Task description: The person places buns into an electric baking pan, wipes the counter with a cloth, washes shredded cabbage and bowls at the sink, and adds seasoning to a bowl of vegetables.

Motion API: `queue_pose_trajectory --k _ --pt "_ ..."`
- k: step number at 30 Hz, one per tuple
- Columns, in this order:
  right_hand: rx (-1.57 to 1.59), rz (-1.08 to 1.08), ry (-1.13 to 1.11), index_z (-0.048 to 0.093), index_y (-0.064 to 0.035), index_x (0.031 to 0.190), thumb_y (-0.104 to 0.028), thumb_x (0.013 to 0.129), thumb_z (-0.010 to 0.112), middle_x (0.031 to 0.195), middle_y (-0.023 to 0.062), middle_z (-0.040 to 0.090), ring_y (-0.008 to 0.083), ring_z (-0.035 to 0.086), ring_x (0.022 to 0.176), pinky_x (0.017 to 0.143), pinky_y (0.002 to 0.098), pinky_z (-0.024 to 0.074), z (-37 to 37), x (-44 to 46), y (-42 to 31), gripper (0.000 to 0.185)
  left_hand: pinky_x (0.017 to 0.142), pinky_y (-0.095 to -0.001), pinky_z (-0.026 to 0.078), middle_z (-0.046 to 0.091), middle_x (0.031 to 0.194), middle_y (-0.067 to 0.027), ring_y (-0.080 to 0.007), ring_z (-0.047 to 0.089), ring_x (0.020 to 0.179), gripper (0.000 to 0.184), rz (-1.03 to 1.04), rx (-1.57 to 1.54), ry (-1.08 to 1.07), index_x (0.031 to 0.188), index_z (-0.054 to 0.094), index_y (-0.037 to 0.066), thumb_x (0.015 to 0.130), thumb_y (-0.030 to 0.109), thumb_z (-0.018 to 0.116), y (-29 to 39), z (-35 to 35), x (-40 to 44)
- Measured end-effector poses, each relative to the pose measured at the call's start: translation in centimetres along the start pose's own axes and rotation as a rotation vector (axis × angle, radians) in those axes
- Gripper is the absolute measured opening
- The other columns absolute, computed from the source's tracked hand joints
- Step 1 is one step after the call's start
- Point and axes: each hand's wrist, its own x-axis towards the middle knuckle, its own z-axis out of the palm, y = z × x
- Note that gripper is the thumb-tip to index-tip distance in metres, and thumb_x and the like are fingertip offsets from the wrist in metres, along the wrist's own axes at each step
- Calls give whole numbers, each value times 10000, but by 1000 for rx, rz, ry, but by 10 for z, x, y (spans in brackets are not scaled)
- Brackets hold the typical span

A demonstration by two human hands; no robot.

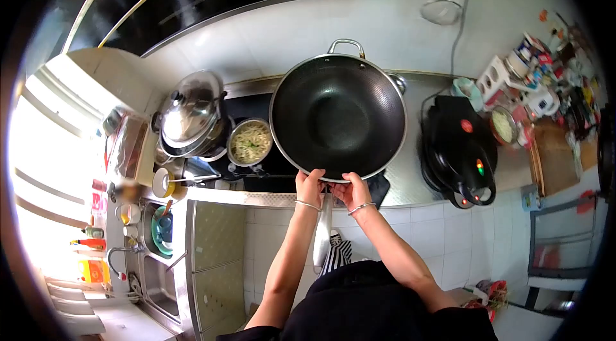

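A large black wok (333, 119) with a metal rim tilts over the stove's right part and the steel counter, its inside facing me and holding nothing. My left hand (309, 188) is closed on the near rim, thumb on top. Just to the right, my right hand (352, 192) grips the same rim with its thumb over the edge. Most fingers of both hands are hidden under the wok. Its long metal handle (323, 232) points toward me, between my forearms. A metal loop handle (346, 42) sits at the far side.
Left of the wok stands a metal bowl of shredded pale food (250, 143), beside a lidded steel pot (190, 113). A black electric griddle (459, 148) sits on the right, with cluttered jars and a wooden board (555, 155) beyond. The sink (160, 286) lies lower left.
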Motion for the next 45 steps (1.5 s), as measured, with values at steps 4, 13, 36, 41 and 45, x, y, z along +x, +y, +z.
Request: queue_pose_trajectory --k 4,13,36,41,45 --pt "6 -60 32 574 -10 921 -183 810 546 829 98 623 186 620 714 675 307 544 -38 -50 -35 207 633 -360 518 616 855 -112 -232 614 759 162 12 -6 -74 913 562 -40 754 -20 540 -38 42 -40" --pt "-14 -178 173 573 -12 921 -205 791 578 843 118 625 222 647 735 650 315 553 -160 -173 -122 233 701 -400 529 622 918 -133 -262 628 806 241 -46 65 -218 979 552 -62 743 -18 535 -148 149 -149" --pt "149 -512 512 580 11 1019 -231 780 522 913 134 642 231 618 802 734 356 502 -481 -299 -415 345 604 -296 494 622 788 -89 -196 611 684 150 -408 213 -614 889 588 -33 759 31 549 -476 502 -215" --pt "171 -514 591 582 5 996 -228 784 526 895 126 647 226 623 785 721 344 505 -542 -313 -485 320 623 -281 488 620 793 -64 -176 607 686 136 -513 233 -637 876 602 -5 755 56 583 -532 575 -225" --pt "225 -516 613 589 -9 964 -233 780 531 874 103 648 217 624 760 725 340 498 -590 -327 -528 295 634 -283 486 612 790 -53 -168 598 682 124 -526 260 -602 868 598 9 759 67 587 -582 630 -240"
